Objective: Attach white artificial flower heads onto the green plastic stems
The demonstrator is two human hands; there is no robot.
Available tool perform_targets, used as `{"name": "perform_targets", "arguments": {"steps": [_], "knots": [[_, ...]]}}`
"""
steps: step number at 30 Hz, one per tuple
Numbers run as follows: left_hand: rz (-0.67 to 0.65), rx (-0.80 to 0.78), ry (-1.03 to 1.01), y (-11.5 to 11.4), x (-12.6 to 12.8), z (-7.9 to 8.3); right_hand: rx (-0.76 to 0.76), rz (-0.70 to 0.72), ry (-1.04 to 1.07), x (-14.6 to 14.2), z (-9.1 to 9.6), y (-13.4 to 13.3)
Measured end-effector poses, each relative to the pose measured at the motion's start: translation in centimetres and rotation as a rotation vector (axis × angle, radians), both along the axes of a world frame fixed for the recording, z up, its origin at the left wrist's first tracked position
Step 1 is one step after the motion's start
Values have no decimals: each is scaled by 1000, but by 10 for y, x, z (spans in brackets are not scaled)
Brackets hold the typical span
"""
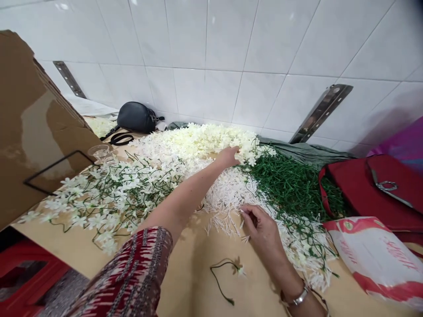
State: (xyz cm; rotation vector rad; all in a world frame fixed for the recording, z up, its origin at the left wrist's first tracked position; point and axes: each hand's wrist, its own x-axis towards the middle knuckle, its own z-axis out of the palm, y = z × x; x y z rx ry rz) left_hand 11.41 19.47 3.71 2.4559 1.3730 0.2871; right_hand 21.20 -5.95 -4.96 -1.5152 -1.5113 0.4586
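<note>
My left hand point(228, 156) reaches to the heap of loose cream artificial flower heads point(201, 141) at the back, its thumb and a finger apart at the petals. Nearer to me, my right hand point(264, 226) has thumb and forefinger pinched on a thin white piece, at the edge of a pile of white sticks point(228, 191). A single green flower stem point(216, 275) with a small pale bloom lies in front. Green plastic stems point(294, 185) are heaped to the right. On the left are white flowers on stems point(132, 180).
Cardboard point(49, 119) stands at the left, near a clear plastic cup point(101, 153) and a black bag point(137, 117). To the right lie a red bag point(390, 193) and a white-and-red plastic packet point(376, 257). A tiled wall point(221, 39) borders the back; a red stool point(29, 273) is below left.
</note>
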Motion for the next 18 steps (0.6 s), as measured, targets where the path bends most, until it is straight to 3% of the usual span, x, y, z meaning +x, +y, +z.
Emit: {"name": "perform_targets", "arguments": {"steps": [4,10,12,15,18], "knots": [[-153,40,-70,-42,-18,10,19,19,-10,1,3,0],[-407,158,-47,-136,-50,23,33,-28,-75,1,8,1],[-482,245,44,-163,-57,21,35,-53,-87,4,8,0],[-472,308,187,-195,-70,11,22,-66,-101,12,11,-2],[-455,316,200,-214,-83,-4,15,-104,-102,22,18,-3]]}}
